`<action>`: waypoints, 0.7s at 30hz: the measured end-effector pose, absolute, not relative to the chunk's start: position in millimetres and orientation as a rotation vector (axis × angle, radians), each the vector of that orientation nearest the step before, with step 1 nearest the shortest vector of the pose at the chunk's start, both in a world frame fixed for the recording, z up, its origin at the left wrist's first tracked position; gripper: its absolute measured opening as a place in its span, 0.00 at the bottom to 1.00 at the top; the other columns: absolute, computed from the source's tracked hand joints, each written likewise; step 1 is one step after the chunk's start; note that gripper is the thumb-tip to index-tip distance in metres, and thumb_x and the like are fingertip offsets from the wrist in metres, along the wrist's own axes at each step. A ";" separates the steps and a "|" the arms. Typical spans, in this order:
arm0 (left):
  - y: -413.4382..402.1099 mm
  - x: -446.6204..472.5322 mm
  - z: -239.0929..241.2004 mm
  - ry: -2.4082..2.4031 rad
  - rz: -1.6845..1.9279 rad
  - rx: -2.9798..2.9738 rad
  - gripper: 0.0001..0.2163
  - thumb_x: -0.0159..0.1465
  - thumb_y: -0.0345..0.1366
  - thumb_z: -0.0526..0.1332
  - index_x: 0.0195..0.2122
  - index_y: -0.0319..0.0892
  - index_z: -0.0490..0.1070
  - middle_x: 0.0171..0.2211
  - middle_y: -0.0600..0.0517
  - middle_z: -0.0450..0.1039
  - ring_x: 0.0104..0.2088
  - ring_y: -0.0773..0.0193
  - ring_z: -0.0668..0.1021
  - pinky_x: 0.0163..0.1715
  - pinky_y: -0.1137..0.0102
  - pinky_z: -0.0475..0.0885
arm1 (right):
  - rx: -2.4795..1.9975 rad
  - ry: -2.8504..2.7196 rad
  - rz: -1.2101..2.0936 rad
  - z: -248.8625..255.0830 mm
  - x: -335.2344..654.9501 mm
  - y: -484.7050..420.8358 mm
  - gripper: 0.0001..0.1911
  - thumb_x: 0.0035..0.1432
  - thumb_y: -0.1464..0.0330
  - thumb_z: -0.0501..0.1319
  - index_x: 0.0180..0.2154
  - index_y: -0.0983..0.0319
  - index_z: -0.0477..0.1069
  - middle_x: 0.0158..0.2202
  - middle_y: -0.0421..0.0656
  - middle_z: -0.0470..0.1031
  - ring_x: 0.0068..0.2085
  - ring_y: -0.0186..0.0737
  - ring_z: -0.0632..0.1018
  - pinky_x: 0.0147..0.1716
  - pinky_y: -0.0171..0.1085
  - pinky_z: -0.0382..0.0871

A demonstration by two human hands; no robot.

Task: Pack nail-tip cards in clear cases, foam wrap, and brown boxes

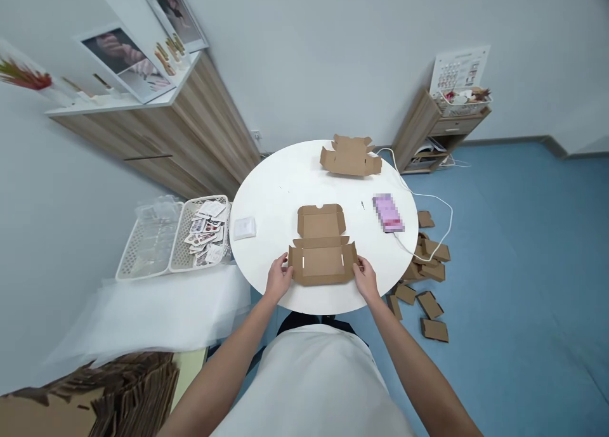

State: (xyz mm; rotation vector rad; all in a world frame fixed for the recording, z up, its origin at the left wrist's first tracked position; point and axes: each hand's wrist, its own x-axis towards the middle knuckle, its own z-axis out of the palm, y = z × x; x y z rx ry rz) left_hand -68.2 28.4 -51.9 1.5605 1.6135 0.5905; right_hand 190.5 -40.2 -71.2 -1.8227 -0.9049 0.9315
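Note:
A half-folded brown cardboard box (322,250) lies near the front edge of the round white table (280,196), its lid flap open toward the far side. My left hand (278,278) grips the box's left side flap, fingers curled against it. My right hand (365,278) grips the right side flap the same way. A second partly folded cardboard box (351,156) sits at the far edge of the table.
A small white packet (244,227) and a pink phone (388,212) with a white cable (440,218) lie on the table. White baskets (176,237) with cards stand at left. Cardboard pieces (425,278) litter the blue floor at right; stacked flat cardboard (128,386) is at lower left.

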 end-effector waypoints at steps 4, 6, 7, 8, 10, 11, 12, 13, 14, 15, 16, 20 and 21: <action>39.9 -70.6 -51.5 1.652 0.509 1.574 0.24 0.57 0.33 0.54 0.55 0.38 0.54 0.46 0.42 0.64 0.34 0.66 0.75 0.37 0.67 0.70 | -1.891 -0.930 0.949 -70.3 188.3 -34.5 0.23 0.48 0.64 0.51 0.47 0.65 0.63 0.39 0.47 0.71 0.33 0.39 0.73 0.35 0.40 0.67; 43.4 -71.9 -49.6 1.656 0.496 1.592 0.24 0.56 0.34 0.54 0.55 0.37 0.53 0.46 0.42 0.64 0.34 0.65 0.75 0.37 0.66 0.70 | -1.923 -0.964 0.932 -70.1 188.4 -33.4 0.22 0.48 0.65 0.51 0.46 0.64 0.63 0.38 0.46 0.72 0.32 0.39 0.73 0.34 0.39 0.67; 44.4 -72.6 -48.4 1.655 0.493 1.607 0.25 0.56 0.35 0.55 0.55 0.37 0.53 0.46 0.42 0.64 0.35 0.65 0.75 0.37 0.66 0.70 | -1.939 -0.980 0.918 -70.2 188.6 -33.2 0.22 0.48 0.65 0.51 0.46 0.63 0.63 0.38 0.46 0.72 0.32 0.39 0.73 0.34 0.39 0.67; 44.9 -73.3 -47.1 1.655 0.487 1.627 0.25 0.56 0.36 0.55 0.55 0.37 0.52 0.46 0.41 0.63 0.35 0.65 0.74 0.37 0.66 0.70 | -1.955 -0.993 0.902 -70.2 189.0 -33.2 0.22 0.48 0.65 0.51 0.46 0.63 0.63 0.37 0.45 0.72 0.32 0.39 0.73 0.34 0.39 0.67; 44.7 -74.3 -44.0 1.668 0.460 1.700 0.26 0.56 0.38 0.55 0.55 0.37 0.51 0.47 0.40 0.62 0.39 0.61 0.73 0.39 0.64 0.69 | -1.993 -1.012 0.862 -70.2 189.7 -33.7 0.22 0.48 0.66 0.51 0.46 0.63 0.63 0.38 0.46 0.71 0.33 0.39 0.73 0.35 0.40 0.66; 44.1 -74.4 -42.4 1.678 0.442 1.757 0.27 0.56 0.39 0.55 0.56 0.37 0.51 0.49 0.40 0.61 0.43 0.58 0.72 0.40 0.62 0.68 | -2.014 -1.020 0.843 -69.9 190.1 -34.1 0.22 0.48 0.66 0.51 0.46 0.63 0.63 0.39 0.46 0.71 0.34 0.40 0.73 0.36 0.40 0.66; 43.2 -74.2 -40.7 1.691 0.426 1.823 0.28 0.55 0.40 0.55 0.56 0.38 0.51 0.50 0.39 0.60 0.47 0.55 0.69 0.42 0.60 0.66 | -2.039 -1.024 0.823 -69.5 190.3 -34.8 0.22 0.48 0.65 0.51 0.47 0.64 0.63 0.40 0.47 0.70 0.36 0.41 0.73 0.37 0.41 0.66; 42.0 -73.5 -38.9 1.701 0.412 1.898 0.29 0.55 0.42 0.56 0.56 0.39 0.50 0.51 0.39 0.58 0.50 0.53 0.66 0.44 0.58 0.64 | -2.069 -1.025 0.799 -68.7 190.5 -35.8 0.23 0.48 0.65 0.51 0.47 0.64 0.62 0.41 0.48 0.69 0.38 0.42 0.72 0.38 0.41 0.66; 40.6 -72.4 -37.1 1.706 0.398 1.975 0.30 0.55 0.43 0.56 0.56 0.40 0.50 0.53 0.39 0.56 0.53 0.51 0.62 0.47 0.55 0.61 | -2.104 -1.022 0.771 -67.5 190.6 -36.9 0.24 0.48 0.65 0.52 0.48 0.65 0.61 0.43 0.49 0.68 0.41 0.43 0.71 0.39 0.41 0.65; 38.9 -70.8 -35.3 1.699 0.382 2.052 0.30 0.54 0.44 0.57 0.56 0.40 0.51 0.54 0.39 0.55 0.55 0.50 0.59 0.48 0.54 0.58 | -2.141 -1.018 0.740 -65.9 190.5 -38.2 0.26 0.47 0.64 0.52 0.50 0.65 0.60 0.44 0.50 0.67 0.43 0.44 0.70 0.41 0.42 0.64; 37.1 -68.8 -33.6 1.678 0.362 2.126 0.31 0.53 0.46 0.57 0.56 0.41 0.52 0.56 0.39 0.53 0.56 0.49 0.57 0.50 0.53 0.55 | -2.179 -1.013 0.705 -63.9 190.3 -39.5 0.27 0.47 0.64 0.52 0.51 0.65 0.58 0.46 0.51 0.66 0.45 0.45 0.69 0.43 0.42 0.63; 29.2 -60.0 -29.3 1.448 0.221 2.366 0.32 0.47 0.50 0.61 0.53 0.44 0.58 0.57 0.42 0.52 0.58 0.46 0.52 0.53 0.49 0.45 | -2.311 -1.019 0.594 -52.2 189.4 -41.0 0.30 0.47 0.61 0.53 0.53 0.65 0.56 0.51 0.51 0.62 0.53 0.49 0.62 0.50 0.45 0.55; 27.3 -58.0 -29.3 1.378 0.181 2.405 0.32 0.46 0.50 0.62 0.52 0.45 0.60 0.57 0.42 0.53 0.58 0.45 0.52 0.53 0.49 0.43 | -2.333 -1.028 0.583 -48.8 189.6 -39.4 0.30 0.47 0.61 0.54 0.53 0.64 0.56 0.52 0.51 0.61 0.54 0.49 0.60 0.51 0.46 0.54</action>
